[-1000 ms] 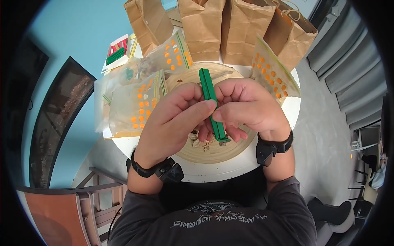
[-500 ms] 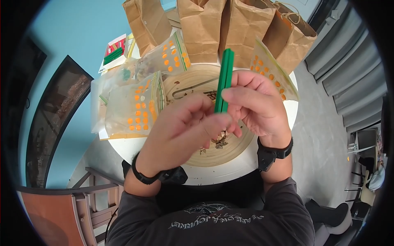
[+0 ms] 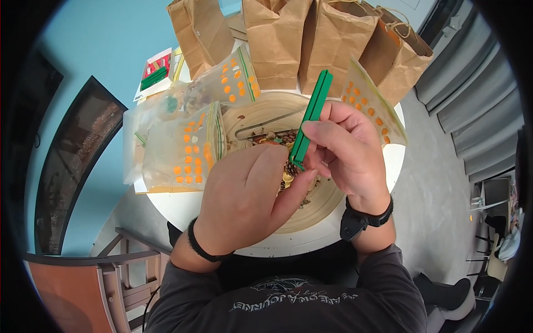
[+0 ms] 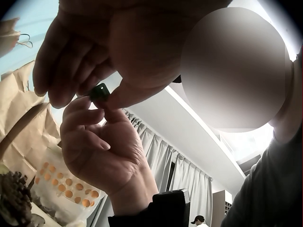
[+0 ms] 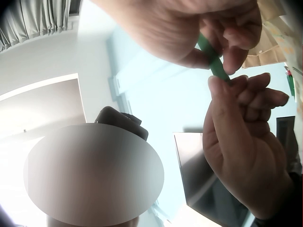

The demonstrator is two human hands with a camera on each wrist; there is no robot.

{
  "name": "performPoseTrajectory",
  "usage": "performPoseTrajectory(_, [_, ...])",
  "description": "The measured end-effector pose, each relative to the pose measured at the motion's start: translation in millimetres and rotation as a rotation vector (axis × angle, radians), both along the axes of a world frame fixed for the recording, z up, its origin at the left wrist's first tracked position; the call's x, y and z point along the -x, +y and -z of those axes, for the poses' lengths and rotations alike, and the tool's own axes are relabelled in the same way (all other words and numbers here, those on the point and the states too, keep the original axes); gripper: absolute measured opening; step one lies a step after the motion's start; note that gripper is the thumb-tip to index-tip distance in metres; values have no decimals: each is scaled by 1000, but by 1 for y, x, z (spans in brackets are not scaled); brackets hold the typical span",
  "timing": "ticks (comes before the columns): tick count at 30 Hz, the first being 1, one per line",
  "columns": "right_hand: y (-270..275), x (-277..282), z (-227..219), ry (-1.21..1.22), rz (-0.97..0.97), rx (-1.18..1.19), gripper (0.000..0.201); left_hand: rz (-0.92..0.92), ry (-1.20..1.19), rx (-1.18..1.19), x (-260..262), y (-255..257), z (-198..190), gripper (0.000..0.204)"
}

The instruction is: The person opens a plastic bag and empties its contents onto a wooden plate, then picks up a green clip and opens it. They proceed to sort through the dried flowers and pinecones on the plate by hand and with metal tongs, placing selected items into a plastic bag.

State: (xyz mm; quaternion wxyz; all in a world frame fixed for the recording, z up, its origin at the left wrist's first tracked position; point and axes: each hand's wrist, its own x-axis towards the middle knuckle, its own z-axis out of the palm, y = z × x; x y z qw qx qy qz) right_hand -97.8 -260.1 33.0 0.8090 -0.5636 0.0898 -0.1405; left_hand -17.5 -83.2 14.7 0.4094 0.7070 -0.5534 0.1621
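Note:
A long, narrow green clip [image 3: 317,102] stands tilted above the round wooden tray [image 3: 327,202], its top leaning right in the head view. My right hand [image 3: 352,152] pinches its middle between thumb and fingers. At the clip's lower end are the thumb and fingertips of my left hand [image 3: 239,194]; the right wrist view has this left hand [image 5: 246,137] pinching the tip of the green clip [image 5: 215,64]. From the left wrist, the clip's end [image 4: 100,92] shows between both hands. Beneath them, dried brown pieces [image 3: 291,169] lie on the tray, partly hidden by the hands.
Brown paper bags [image 3: 275,47] line the back of the white table [image 3: 277,247]. Clear zip bags with orange dots [image 3: 183,147] stand at the left, another [image 3: 369,105] at the right. Back left is a box with green and red pieces [image 3: 155,75]. Metal tongs [image 3: 266,122] lie on the tray.
The clip has turned from leaning left to leaning right and moved up and right with my right hand. My left hand has shifted down to its lower end, its back now facing up.

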Motion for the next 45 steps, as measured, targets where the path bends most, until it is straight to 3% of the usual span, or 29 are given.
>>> performPoseTrajectory(4, [3,0,3,-29,-18,-2,15,-6,-21,-30,-1,4,-1,25])
performPoseTrajectory(9, [8,6,-11,122,-46,126,21,29,-28,-47,1,6,-1,28])
performPoseTrajectory(25, [2,10,-16,85,-141,14,21,85,136,-52,2,11,-4,27])
performPoseTrajectory(27, [8,10,-18,113,-72,33,34,109,185,-90,0,13,-6,27])
performPoseTrajectory(40, [-11,16,-11,128,-247,41,21,146,235,-137,-4,23,-15,25])
performPoseTrajectory(43, [-14,17,-9,123,-295,-57,21,144,227,-118,-8,24,-16,22])
performPoseTrajectory(45, [-12,18,-11,87,-294,-98,18,54,249,-144,-12,24,-20,16])
